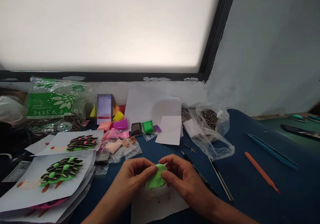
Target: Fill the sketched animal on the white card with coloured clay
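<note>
Between both hands is a flattened piece of light green modelling clay (157, 178), pinched at its edges. My left hand (135, 174) is closed on its left side, thumb in front. From the right, my right hand (178, 175) grips the same clay with thumb and fingers. Just beneath lies a white sheet of paper (150, 210) with a few faint pencil lines, partly covered by the hands and clay. A dark pen (200, 175) and a metallic pen-like tool (221, 180) rest right of my right hand.
Finished seed-and-clay hedgehog pictures (62, 172) are stacked at left. Behind them stands a green sunflower seed bag (53, 100). Packets of coloured clay (120, 124) lie mid-table, beside white paper (168, 130). An open plastic bag of seeds (210, 120), blue tweezers (272, 150) and an orange tool (261, 171) lie right.
</note>
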Tool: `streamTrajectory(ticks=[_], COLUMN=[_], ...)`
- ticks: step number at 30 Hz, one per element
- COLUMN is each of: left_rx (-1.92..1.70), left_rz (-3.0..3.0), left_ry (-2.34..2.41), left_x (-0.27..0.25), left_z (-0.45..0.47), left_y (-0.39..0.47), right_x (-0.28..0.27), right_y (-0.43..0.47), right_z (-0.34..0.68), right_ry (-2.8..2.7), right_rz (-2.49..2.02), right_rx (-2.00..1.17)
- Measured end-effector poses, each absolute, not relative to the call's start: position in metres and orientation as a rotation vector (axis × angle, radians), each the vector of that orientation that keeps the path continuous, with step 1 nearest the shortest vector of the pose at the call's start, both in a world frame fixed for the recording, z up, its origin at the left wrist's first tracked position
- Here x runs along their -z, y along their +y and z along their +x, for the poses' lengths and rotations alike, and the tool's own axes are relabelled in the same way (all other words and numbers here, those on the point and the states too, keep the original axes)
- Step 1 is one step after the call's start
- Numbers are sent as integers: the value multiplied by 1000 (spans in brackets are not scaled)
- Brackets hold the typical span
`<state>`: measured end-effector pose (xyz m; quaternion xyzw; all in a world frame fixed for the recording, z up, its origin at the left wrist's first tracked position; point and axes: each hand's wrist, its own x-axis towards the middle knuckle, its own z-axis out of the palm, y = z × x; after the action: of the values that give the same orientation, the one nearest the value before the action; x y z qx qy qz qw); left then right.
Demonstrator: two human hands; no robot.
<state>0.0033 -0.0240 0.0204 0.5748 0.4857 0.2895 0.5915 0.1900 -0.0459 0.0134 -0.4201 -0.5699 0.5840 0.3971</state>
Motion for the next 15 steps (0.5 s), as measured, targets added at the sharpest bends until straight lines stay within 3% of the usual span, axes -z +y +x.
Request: streamTrajectory(ticks=[7, 15], left_rx=[-831, -753], left_rz=[1470, 1671], left_ry=[1290, 1377], left_x=[-13, -6], left_z=[-11, -10], left_y=[-13, -14], right_x=[-13, -15], right_y=[-38, -43], right_z=[197, 195], right_ry=[-1576, -1766], right_rz=[-1221, -1310], right_rx=[-1339, -1230])
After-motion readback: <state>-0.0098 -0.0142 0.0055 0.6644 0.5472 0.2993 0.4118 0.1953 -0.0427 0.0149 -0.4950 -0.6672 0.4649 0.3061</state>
